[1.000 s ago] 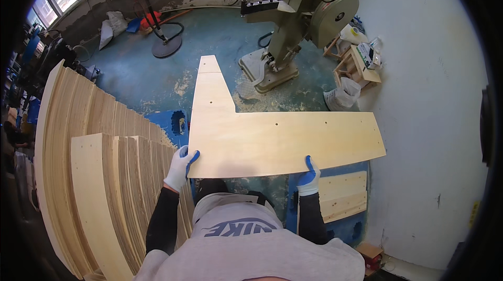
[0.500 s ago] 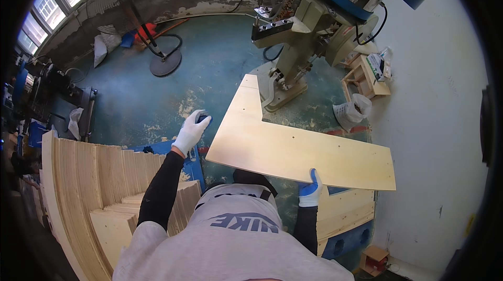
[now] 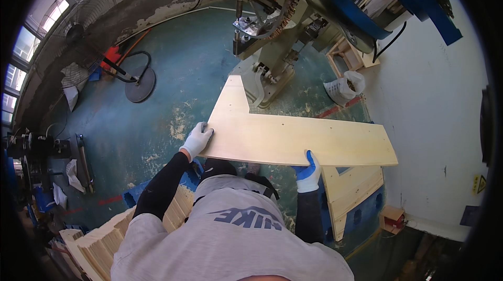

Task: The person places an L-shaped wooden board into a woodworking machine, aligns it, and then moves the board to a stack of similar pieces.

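Observation:
A flat, L-shaped plywood panel (image 3: pixel 293 139) with a few small holes is held level in front of my body. My left hand (image 3: pixel 197 139), in a white glove with blue on the fingertips, grips its left edge. On the near edge, my right hand (image 3: pixel 308 172) is closed, its blue thumb on top and its other fingers hidden beneath the wood. The panel's narrow arm points away from me, toward the base of a large machine (image 3: pixel 272 66).
A stack of plywood pieces (image 3: pixel 120 228) stands at the lower left. More panels (image 3: pixel 353 189) lie on a blue pallet (image 3: pixel 367 210) at the right. Ahead are a floor fan (image 3: pixel 140 84), an open sack (image 3: pixel 345 88) and a wooden frame (image 3: pixel 346 57). A white wall (image 3: pixel 429 124) rises at right.
My left hand has come over to the panel and closed on its left edge. My body has turned and moved nearer the machine, with the panel carried along.

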A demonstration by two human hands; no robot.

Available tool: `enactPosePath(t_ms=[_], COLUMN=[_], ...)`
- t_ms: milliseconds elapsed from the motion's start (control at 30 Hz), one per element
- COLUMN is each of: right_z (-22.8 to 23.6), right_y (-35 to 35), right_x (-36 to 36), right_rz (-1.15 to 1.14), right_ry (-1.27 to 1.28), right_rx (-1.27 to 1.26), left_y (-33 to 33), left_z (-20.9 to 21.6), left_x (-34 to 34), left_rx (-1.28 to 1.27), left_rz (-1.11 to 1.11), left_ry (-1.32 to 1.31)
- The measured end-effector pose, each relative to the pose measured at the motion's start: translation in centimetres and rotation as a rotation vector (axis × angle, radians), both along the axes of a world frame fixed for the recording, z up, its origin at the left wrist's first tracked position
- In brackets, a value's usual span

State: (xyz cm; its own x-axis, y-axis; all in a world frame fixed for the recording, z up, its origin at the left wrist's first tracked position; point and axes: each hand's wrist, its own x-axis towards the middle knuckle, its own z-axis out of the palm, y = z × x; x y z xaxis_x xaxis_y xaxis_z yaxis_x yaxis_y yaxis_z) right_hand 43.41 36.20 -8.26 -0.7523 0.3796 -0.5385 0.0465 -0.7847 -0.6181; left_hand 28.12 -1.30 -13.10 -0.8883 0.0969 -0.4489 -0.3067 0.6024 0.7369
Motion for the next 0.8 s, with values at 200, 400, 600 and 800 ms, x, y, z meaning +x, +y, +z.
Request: enactPosePath(t_ms=[200,400,600,800], right_z=[1.4,0.1,1.6,1.3], right_y=[-5.2,-9.4,-11.1,-12.5], right_x=[0.0,5.3,7.1,11.7], right_rz=[-0.100,-0.153,-0.146,-0.215], right_ry=[0.017,0.094,0.248,0.190], right_rx=[-0.010,0.021,-0.022,0.081], left_y=[-3.9,-8.1,-7.3,-5.8], left_z=[5.8,8.2,9.7,13.2], left_x=[-4.0,-6.7,-6.7,-4.4], left_rx=[0.058,0.251,0.193,0.254], left_rz=[-0.042,0.089,0.002,-0.061], left_ry=[0.182,0.078,0.471,0.455])
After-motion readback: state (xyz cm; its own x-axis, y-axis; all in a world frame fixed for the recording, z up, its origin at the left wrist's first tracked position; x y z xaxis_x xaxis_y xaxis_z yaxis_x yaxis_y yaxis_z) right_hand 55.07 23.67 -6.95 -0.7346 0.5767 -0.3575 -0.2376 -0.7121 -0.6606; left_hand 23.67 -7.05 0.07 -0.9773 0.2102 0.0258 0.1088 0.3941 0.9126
